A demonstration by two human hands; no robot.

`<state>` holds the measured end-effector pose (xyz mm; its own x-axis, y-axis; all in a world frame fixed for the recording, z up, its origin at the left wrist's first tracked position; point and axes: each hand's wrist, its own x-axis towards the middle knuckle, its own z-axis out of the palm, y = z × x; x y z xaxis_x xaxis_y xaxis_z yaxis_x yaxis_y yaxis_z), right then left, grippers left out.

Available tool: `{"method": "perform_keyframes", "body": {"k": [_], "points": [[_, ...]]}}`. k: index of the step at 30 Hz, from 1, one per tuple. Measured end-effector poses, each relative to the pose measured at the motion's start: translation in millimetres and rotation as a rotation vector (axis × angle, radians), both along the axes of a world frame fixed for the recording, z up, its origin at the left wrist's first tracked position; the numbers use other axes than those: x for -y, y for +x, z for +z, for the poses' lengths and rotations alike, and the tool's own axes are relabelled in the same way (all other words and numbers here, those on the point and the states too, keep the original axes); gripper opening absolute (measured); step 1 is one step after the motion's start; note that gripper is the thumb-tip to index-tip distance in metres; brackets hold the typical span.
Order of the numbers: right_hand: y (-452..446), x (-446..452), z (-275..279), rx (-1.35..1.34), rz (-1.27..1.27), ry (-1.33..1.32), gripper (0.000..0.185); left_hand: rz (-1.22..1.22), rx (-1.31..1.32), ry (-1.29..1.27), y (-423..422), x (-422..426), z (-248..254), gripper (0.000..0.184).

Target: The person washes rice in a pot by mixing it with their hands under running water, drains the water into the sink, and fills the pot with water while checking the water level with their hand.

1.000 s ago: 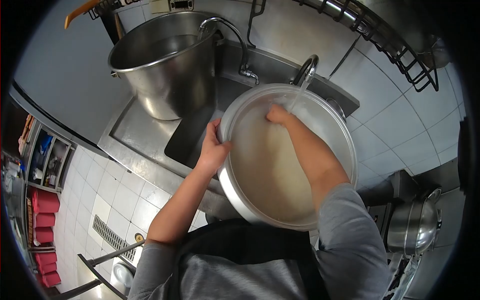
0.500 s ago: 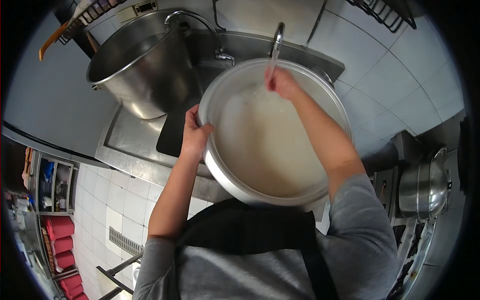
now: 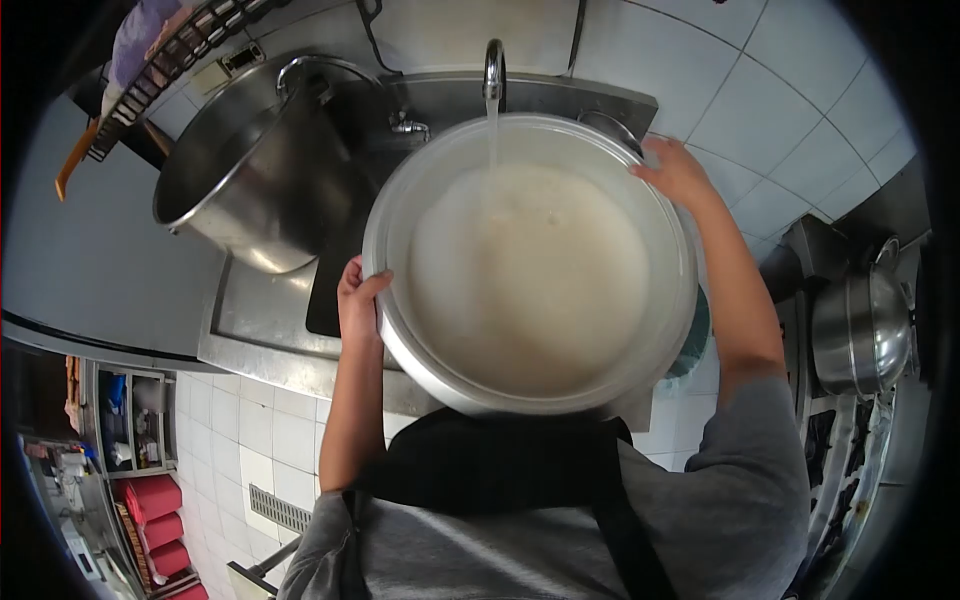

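A large round metal basin (image 3: pixel 430 385), tilted slightly toward me, holds cloudy, milky water (image 3: pixel 560 290). A stream from the curved faucet (image 3: pixel 494 70) runs into its far side. My left hand (image 3: pixel 360 300) is closed on the basin's left rim, thumb over the edge. At the upper right rim is my right hand (image 3: pixel 680 175), wet, its thumb over the edge and its fingers curled at the outside, partly hidden. Whatever lies under the cloudy water cannot be made out.
A tall steel stockpot (image 3: pixel 250 180) stands tilted at the left of the sink (image 3: pixel 265 300), under a second faucet (image 3: pixel 335 62). A wire rack (image 3: pixel 190 60) hangs at upper left. A lidded steel pot (image 3: pixel 860 330) sits on the stove at right.
My right hand has come out from under the water stream and moved right to the basin's rim. My left hand stays on the left rim. The camera view has shifted slightly.
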<state>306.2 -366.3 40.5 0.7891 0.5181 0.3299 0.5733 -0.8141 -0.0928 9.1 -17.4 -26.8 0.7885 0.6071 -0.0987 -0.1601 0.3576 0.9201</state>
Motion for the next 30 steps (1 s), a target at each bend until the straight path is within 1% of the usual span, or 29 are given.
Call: {"method": "perform_keyframes", "body": {"k": [2,5,8,10,12,14,16,17,20,21,22,24,26,28,30], "points": [[-1.0,23.0,-9.1,-0.625,-0.157,0.199,0.05,0.04,-0.027,0.031,0.3,-1.5,-0.8,0.026],[-10.7,30.2,-42.4,-0.827,-0.208,0.838,0.046,0.056,-0.061,0.038,-4.4,6.5,8.5,0.028],[-10.2,22.3,-45.5,-0.851,-0.213,0.895,0.042,0.109,-0.038,0.085,-9.8,-0.8,11.5,0.029],[-15.2,10.3,-51.1,-0.839,-0.151,0.957,0.04,0.151,-0.043,0.088,-19.3,-17.8,17.8,0.033],[-28.4,-9.7,-57.1,-0.849,-0.125,1.011,0.04,0.122,-0.051,0.17,-34.9,-47.0,23.0,0.03],[-41.9,-35.3,-57.6,-0.868,-0.125,1.059,0.039,0.109,-0.09,0.209,-56.6,-60.6,47.4,0.026],[-46.6,-59.5,-74.5,-0.846,-0.049,1.048,0.039,0.153,-0.157,0.282,-78.8,-75.6,68.0,0.025],[-48.4,-74.5,-84.0,-0.834,-0.001,1.044,0.038,0.206,-0.148,0.303,-88.3,-77.5,78.7,0.026],[-59.8,-124.8,-103.0,-0.892,0.017,1.083,0.036,0.285,-0.176,0.377,-125.5,-102.7,100.0,0.029],[-69.6,-140.4,-102.7,-0.893,0.05,1.137,0.034,0.281,-0.177,0.406,-137.5,-109.3,108.2,0.029],[-77.3,-155.4,-103.8,-0.888,0.058,1.137,0.034,0.276,-0.177,0.435,-148.3,-113.9,116.9,0.028],[-88.6,-180.4,-108.2,-0.876,0.078,1.134,0.034,0.271,-0.183,0.498,-165.0,-118.9,134.0,0.028],[-91.6,-191.1,-113.8,-0.953,0.117,1.129,0.034,0.306,-0.208,0.482,-173.8,-117.0,142.6,0.029],[-94.8,-194.8,-123.3,-1.009,0.121,1.133,0.035,0.323,-0.274,0.526,-178.2,-109.0,154.4,0.031],[-99.4,-196.0,-121.2,-0.973,0.123,1.098,0.035,0.328,-0.305,0.535,-181.6,-102.6,157.5,0.032]]}}
